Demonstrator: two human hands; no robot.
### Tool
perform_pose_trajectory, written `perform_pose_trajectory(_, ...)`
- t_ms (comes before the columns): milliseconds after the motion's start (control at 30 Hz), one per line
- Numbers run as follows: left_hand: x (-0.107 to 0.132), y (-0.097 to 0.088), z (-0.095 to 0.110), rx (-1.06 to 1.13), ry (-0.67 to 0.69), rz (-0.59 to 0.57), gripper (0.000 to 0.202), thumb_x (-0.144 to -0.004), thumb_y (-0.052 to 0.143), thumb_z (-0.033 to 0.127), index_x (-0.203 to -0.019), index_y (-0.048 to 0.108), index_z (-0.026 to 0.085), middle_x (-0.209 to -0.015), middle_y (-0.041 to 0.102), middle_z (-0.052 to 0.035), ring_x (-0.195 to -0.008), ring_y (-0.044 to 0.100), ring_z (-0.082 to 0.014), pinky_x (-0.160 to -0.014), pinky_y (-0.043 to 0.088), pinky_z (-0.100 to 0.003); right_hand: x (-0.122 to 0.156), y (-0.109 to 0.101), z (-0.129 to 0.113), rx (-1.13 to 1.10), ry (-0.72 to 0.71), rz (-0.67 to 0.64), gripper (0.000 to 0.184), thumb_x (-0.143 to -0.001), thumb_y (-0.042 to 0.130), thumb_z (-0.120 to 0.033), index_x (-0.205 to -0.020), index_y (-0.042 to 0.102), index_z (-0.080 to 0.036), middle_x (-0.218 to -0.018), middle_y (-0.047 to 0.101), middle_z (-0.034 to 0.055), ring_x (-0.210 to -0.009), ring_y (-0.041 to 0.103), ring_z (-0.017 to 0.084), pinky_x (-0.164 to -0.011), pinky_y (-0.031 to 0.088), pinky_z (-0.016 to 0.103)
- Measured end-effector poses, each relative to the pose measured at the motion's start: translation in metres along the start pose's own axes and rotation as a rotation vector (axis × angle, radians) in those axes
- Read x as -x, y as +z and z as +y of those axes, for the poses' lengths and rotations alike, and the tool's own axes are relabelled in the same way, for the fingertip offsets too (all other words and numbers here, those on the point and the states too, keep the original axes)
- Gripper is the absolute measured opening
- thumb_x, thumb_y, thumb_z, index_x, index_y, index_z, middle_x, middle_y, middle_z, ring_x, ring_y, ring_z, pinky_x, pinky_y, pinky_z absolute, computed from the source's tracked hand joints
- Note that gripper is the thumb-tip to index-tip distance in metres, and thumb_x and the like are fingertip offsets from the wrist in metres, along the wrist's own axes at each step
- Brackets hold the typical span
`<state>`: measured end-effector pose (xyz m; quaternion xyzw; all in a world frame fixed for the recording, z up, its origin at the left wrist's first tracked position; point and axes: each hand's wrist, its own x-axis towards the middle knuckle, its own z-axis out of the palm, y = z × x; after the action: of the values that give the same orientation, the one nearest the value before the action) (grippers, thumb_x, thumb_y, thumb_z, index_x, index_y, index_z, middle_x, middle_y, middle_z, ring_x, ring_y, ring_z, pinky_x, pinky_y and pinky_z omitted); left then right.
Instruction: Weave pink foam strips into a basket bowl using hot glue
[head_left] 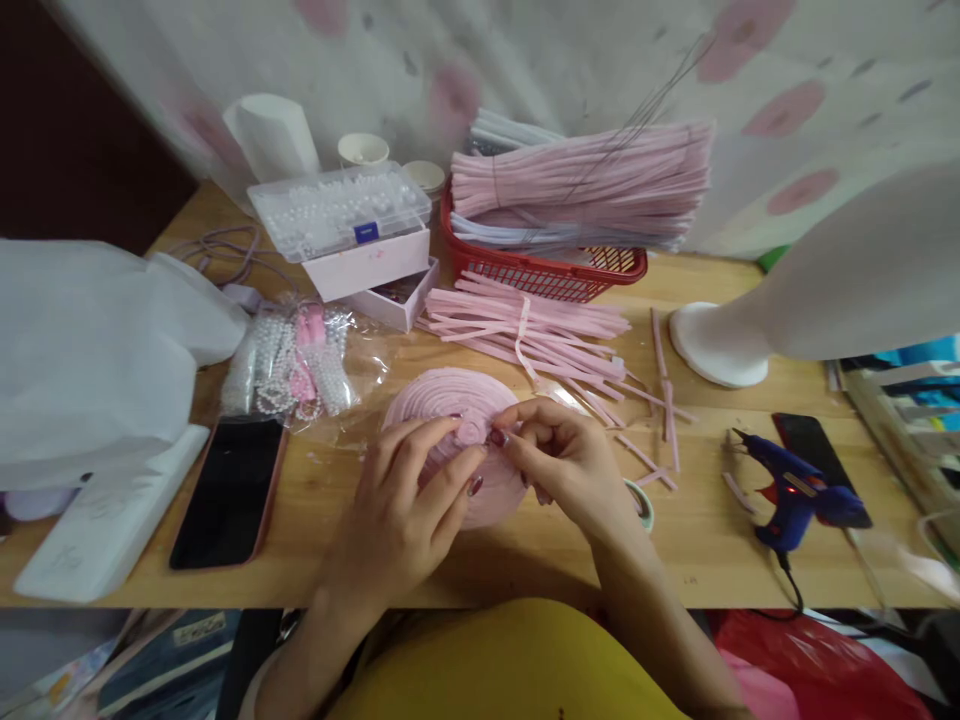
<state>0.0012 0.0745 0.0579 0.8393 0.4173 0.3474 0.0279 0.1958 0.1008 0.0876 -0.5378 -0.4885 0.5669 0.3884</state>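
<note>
At the near edge of the worktop (525,570), in front of your yellow clothing (510,660), both your forearms reach in over the wood. Your left hand (409,490) lies palm down on a pink coiled disc (457,388), its grip open, with thumb and forefinger spread beside the raised centre. Your right hand (562,460) comes in from the other side, its thumb and forefinger drawn close together at that centre; you cannot tell from here whether its grip has something small pinched in it. The disc lies flat on the worktop beneath your fingers.

To your left are a long white box (112,520) and a dark-screened phone (227,495). To your right, a pale green ring (643,506) shows partly from behind your wrist, and farther right a blue glue gun (791,495) overlaps a second phone (810,445).

Beyond the disc you have a clear bag of bead strands (289,365) on the left and a tied bundle of pink fuzzy stems (480,318) in the middle, with loose stems (666,390) near it. A white round base (720,350) stands on the right.

Farther back, a clear bead case (337,205) sits tilted on small boxes, next to a red basket (525,272) heaped with more stems. Behind everything hangs a pale backdrop (562,50) with pink spots.
</note>
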Motion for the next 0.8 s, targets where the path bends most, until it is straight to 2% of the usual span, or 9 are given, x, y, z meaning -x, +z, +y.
perform_pose_trajectory(100, -0.001, 0.000, 0.003, 0.038, -0.046, -0.009, 0.031, -0.092, 0.057, 0.007, -0.121, 0.061, 0.016, -0.130, 0.054, -0.0117, -0.122, 0.049, -0.0266, -0.109, 0.040, -0.042, 0.001, -0.003, 0.001, -0.003, 0.002, -0.038, 0.019, -0.085, 0.068, -0.032, -0.095, 0.070, -0.016, -0.048, 0.051, -0.0096, -0.034, 0.039, 0.005, -0.033, 0.030, 0.016)
perform_pose_trajectory(167, -0.002, 0.001, 0.005, 0.043, -0.060, -0.008, 0.031, -0.092, 0.057, 0.007, -0.122, 0.061, 0.016, -0.130, 0.053, -0.0116, -0.123, 0.048, -0.0262, -0.110, 0.039, -0.041, 0.006, -0.005, 0.003, 0.031, -0.086, 0.003, 0.019, -0.093, 0.061, -0.032, -0.098, 0.071, -0.017, -0.049, 0.051, -0.0088, -0.036, 0.042, 0.006, -0.035, 0.032, 0.017)
perform_pose_trajectory(267, -0.002, 0.002, 0.006, 0.041, -0.068, -0.008, 0.031, -0.092, 0.058, 0.007, -0.122, 0.061, 0.015, -0.131, 0.053, -0.0123, -0.124, 0.047, -0.0267, -0.111, 0.038, -0.041, 0.016, -0.008, 0.006, 0.282, -0.428, 0.124, 0.021, -0.099, 0.054, -0.024, -0.104, 0.074, -0.020, -0.064, 0.060, -0.0032, -0.053, 0.056, 0.009, -0.051, 0.046, 0.021)
perform_pose_trajectory(333, -0.002, 0.001, 0.007, 0.041, -0.068, -0.007, 0.030, -0.092, 0.059, 0.007, -0.121, 0.061, 0.014, -0.130, 0.053, -0.0126, -0.123, 0.047, -0.0268, -0.111, 0.038, -0.041, 0.022, -0.009, 0.010, 0.508, -0.688, 0.141, 0.024, -0.098, 0.054, -0.018, -0.112, 0.073, -0.019, -0.077, 0.064, 0.0014, -0.068, 0.063, 0.012, -0.063, 0.051, 0.024)
perform_pose_trajectory(400, -0.001, 0.000, 0.007, 0.046, -0.065, -0.010, 0.031, -0.091, 0.060, 0.007, -0.121, 0.061, 0.013, -0.130, 0.053, -0.0128, -0.124, 0.047, -0.0271, -0.111, 0.038, -0.041, 0.025, -0.010, 0.014, 0.687, -0.829, 0.119, 0.028, -0.098, 0.053, -0.016, -0.120, 0.071, -0.016, -0.083, 0.064, 0.0043, -0.074, 0.063, 0.014, -0.065, 0.052, 0.026)
perform_pose_trajectory(533, -0.002, -0.003, 0.006, 0.048, -0.057, -0.019, 0.032, -0.091, 0.058, 0.005, -0.122, 0.061, 0.014, -0.131, 0.053, -0.0127, -0.125, 0.047, -0.0272, -0.111, 0.039, -0.042, 0.024, -0.008, 0.020, 0.886, -0.841, 0.122, 0.032, -0.101, 0.047, -0.018, -0.124, 0.070, -0.014, -0.084, 0.062, 0.0058, -0.068, 0.061, 0.015, -0.059, 0.051, 0.028)
perform_pose_trajectory(667, -0.001, -0.002, 0.004, 0.040, -0.034, -0.008, 0.033, -0.092, 0.059, 0.006, -0.123, 0.061, 0.015, -0.132, 0.054, -0.0130, -0.125, 0.048, -0.0273, -0.111, 0.041, -0.044, 0.023, -0.006, 0.024, 0.888, -0.812, 0.146, 0.032, -0.102, 0.046, -0.016, -0.123, 0.069, -0.014, -0.083, 0.061, 0.0050, -0.070, 0.062, 0.015, -0.060, 0.051, 0.027)
perform_pose_trajectory(800, 0.003, 0.004, 0.000, 0.057, -0.005, 0.062, 0.031, -0.090, 0.062, 0.005, -0.120, 0.063, 0.015, -0.131, 0.056, -0.0136, -0.125, 0.050, -0.0271, -0.110, 0.043, -0.044, 0.022, -0.006, 0.027, 0.904, -0.814, 0.147, 0.030, -0.101, 0.046, -0.014, -0.121, 0.068, -0.017, -0.083, 0.061, 0.0044, -0.070, 0.061, 0.015, -0.060, 0.050, 0.028)
